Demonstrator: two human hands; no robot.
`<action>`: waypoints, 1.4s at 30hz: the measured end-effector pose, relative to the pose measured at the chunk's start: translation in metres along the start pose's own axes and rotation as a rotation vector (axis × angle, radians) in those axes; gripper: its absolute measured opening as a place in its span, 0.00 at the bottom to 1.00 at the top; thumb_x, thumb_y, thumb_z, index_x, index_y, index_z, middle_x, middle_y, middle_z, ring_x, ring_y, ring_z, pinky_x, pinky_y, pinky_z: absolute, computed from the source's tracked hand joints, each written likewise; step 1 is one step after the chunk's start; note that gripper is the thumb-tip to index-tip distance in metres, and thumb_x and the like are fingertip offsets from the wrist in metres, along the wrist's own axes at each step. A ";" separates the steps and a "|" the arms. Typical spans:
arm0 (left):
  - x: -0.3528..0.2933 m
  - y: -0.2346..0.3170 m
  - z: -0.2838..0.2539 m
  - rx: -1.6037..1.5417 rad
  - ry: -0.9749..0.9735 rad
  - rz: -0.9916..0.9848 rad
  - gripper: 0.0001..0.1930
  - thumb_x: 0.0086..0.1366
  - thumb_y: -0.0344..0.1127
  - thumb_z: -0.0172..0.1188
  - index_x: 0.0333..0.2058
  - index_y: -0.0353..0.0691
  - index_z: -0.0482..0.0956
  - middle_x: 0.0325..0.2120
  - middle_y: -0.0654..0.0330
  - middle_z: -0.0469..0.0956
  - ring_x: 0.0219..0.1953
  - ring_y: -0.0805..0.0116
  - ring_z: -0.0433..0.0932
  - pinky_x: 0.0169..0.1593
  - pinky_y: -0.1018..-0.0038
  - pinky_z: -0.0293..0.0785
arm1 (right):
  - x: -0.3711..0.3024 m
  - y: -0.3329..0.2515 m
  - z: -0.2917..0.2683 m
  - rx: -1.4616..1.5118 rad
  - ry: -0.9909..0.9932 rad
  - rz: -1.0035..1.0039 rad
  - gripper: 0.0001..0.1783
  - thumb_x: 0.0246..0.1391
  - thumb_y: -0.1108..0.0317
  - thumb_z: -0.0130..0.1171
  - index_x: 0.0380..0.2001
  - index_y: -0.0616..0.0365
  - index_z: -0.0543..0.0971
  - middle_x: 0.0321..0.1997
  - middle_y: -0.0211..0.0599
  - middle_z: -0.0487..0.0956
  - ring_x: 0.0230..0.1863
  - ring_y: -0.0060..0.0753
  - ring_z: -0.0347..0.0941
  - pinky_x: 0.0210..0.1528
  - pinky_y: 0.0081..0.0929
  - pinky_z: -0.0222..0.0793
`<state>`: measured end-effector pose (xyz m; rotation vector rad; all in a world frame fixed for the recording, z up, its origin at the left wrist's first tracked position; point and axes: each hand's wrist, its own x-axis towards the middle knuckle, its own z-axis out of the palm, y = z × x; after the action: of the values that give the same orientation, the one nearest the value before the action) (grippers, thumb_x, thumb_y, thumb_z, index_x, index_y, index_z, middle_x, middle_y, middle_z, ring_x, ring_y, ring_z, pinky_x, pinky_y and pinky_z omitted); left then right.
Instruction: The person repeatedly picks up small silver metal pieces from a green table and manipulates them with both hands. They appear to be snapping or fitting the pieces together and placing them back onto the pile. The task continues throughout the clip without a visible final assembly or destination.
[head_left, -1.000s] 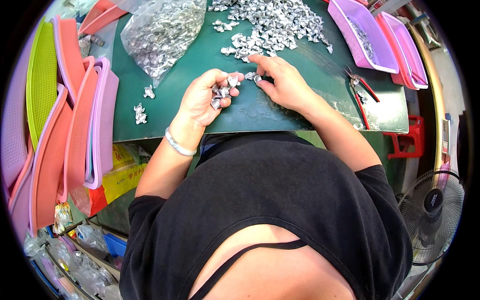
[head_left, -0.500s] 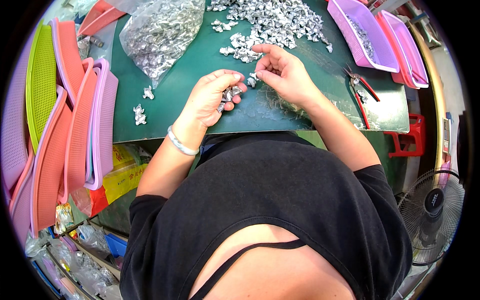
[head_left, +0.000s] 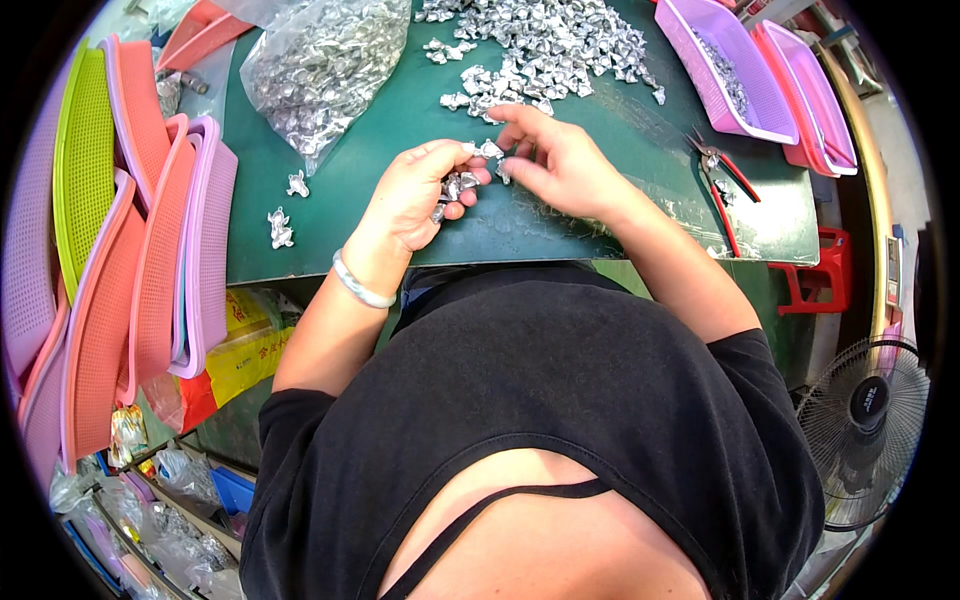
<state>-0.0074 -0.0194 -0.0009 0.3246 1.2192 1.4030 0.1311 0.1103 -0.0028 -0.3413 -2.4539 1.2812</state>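
My left hand [head_left: 425, 185] is curled, palm up, around several small silver metal castings [head_left: 455, 188]. At its thumb and fingertip it grips another silver casting [head_left: 488, 149]. Close by on the right, my right hand [head_left: 560, 165] has its thumb and index finger apart, with the other fingers bent. A further silver casting [head_left: 502, 172] shows beside its thumb tip; whether it touches the thumb or lies on the table I cannot tell. Beyond the hands is a large heap of silver castings [head_left: 555, 45]. Two single figure-shaped castings [head_left: 280, 229] lie left of my left hand.
A clear plastic bag [head_left: 320, 80] full of castings lies on the green table [head_left: 380, 255]. Red-handled cutters [head_left: 722, 190] are at the right, below a purple basket [head_left: 770, 125]. Stacked baskets [head_left: 160, 260] line the left edge. A fan [head_left: 868, 405] stands at lower right.
The casting that my right fingertips pinched is now at my left thumb and fingertip. My right thumb and index finger have spread, and the hand has shifted slightly left and nearer.
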 end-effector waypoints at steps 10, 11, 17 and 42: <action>-0.003 0.002 0.001 -0.032 0.038 -0.021 0.10 0.59 0.36 0.52 0.29 0.33 0.72 0.21 0.59 0.73 0.17 0.77 0.68 0.14 0.87 0.60 | -0.002 -0.002 0.007 -0.307 -0.017 -0.105 0.29 0.39 0.77 0.58 0.49 0.56 0.66 0.32 0.37 0.71 0.37 0.36 0.67 0.39 0.29 0.65; -0.003 0.002 0.001 -0.032 0.037 -0.019 0.10 0.59 0.36 0.52 0.29 0.33 0.72 0.21 0.59 0.73 0.17 0.77 0.68 0.14 0.87 0.60 | -0.002 -0.002 0.007 -0.301 -0.015 -0.101 0.28 0.39 0.78 0.57 0.49 0.57 0.66 0.32 0.36 0.71 0.36 0.36 0.67 0.39 0.29 0.65; -0.003 0.001 -0.001 -0.032 0.022 -0.002 0.09 0.59 0.35 0.51 0.30 0.34 0.72 0.21 0.58 0.74 0.18 0.76 0.69 0.14 0.86 0.61 | -0.004 0.002 0.007 -0.212 0.036 -0.094 0.27 0.41 0.81 0.54 0.49 0.56 0.66 0.31 0.35 0.71 0.30 0.29 0.68 0.35 0.24 0.66; -0.002 -0.001 0.008 -0.002 -0.065 0.058 0.07 0.58 0.37 0.55 0.30 0.39 0.75 0.21 0.65 0.74 0.18 0.81 0.69 0.17 0.87 0.58 | -0.001 -0.014 -0.006 0.535 -0.030 0.030 0.29 0.53 0.77 0.44 0.59 0.56 0.53 0.45 0.35 0.72 0.39 0.18 0.67 0.40 0.17 0.63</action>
<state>0.0000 -0.0176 0.0024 0.4040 1.1637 1.4326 0.1339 0.1063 0.0114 -0.2144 -2.0233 1.8896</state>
